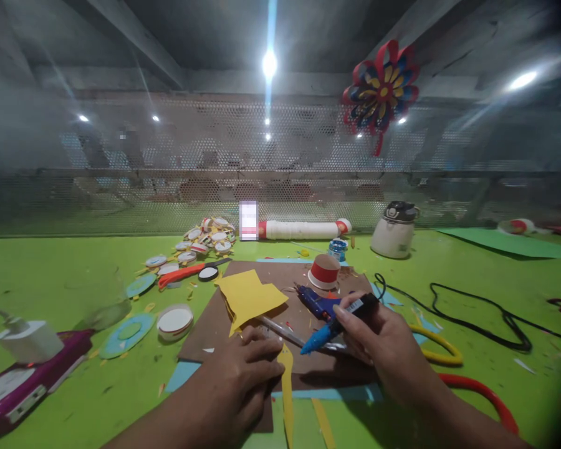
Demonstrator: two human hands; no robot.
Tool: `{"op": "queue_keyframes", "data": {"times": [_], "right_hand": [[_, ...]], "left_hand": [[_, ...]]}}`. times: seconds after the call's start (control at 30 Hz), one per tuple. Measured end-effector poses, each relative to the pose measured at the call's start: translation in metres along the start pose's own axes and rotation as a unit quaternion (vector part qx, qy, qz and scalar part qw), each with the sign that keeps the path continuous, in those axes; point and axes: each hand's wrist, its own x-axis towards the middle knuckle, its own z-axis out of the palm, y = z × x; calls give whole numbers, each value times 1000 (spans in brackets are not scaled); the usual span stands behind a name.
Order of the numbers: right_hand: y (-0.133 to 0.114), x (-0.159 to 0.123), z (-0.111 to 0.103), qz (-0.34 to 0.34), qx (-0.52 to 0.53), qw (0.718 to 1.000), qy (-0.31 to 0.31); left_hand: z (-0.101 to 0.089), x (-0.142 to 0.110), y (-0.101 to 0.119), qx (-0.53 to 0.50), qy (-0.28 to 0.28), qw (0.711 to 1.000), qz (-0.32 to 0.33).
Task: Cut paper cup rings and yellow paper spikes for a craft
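My left hand [250, 371] lies low over the brown board [206, 333], fingers bent together against a curved yellow paper strip [287, 380]; its thumb side is partly hidden. In my right hand [388, 340] is a marker [320, 338], with a blue end pointing down-left and a black body bearing a white label. A shiny grey strip [283, 329] passes beneath it, its kind unclear. Just behind the marker rests a dark blue glue gun [315, 301]. Yellow paper [250, 296] lies beyond my left fingers. A red-and-white paper cup [325, 272] stands upside down behind the glue gun.
Several paper discs [206, 243] are heaped at back left, near an orange-handled tool [182, 274]. A purple power strip [37, 380] holds a white plug at left. Right of the board run a black cord [472, 312] and yellow [442, 358] and red [489, 390] loops.
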Motion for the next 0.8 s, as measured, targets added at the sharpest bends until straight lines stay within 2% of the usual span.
{"op": "queue_keyframes", "data": {"times": [0.17, 0.27, 0.47, 0.67, 0.8], "right_hand": [[-1, 1, 0, 6, -15, 1000, 23], [-2, 1, 0, 3, -29, 999, 28], [0, 2, -2, -7, -55, 998, 37], [3, 5, -4, -14, -81, 996, 30], [2, 4, -3, -23, -95, 995, 21]], "left_hand": [[2, -1, -2, 6, 15, 1000, 20], [1, 0, -1, 19, 22, 1000, 10], [-3, 0, -1, 5, 11, 1000, 17], [2, -4, -4, -10, -24, 1000, -4], [4, -5, -7, -2, -27, 1000, 10]]}}
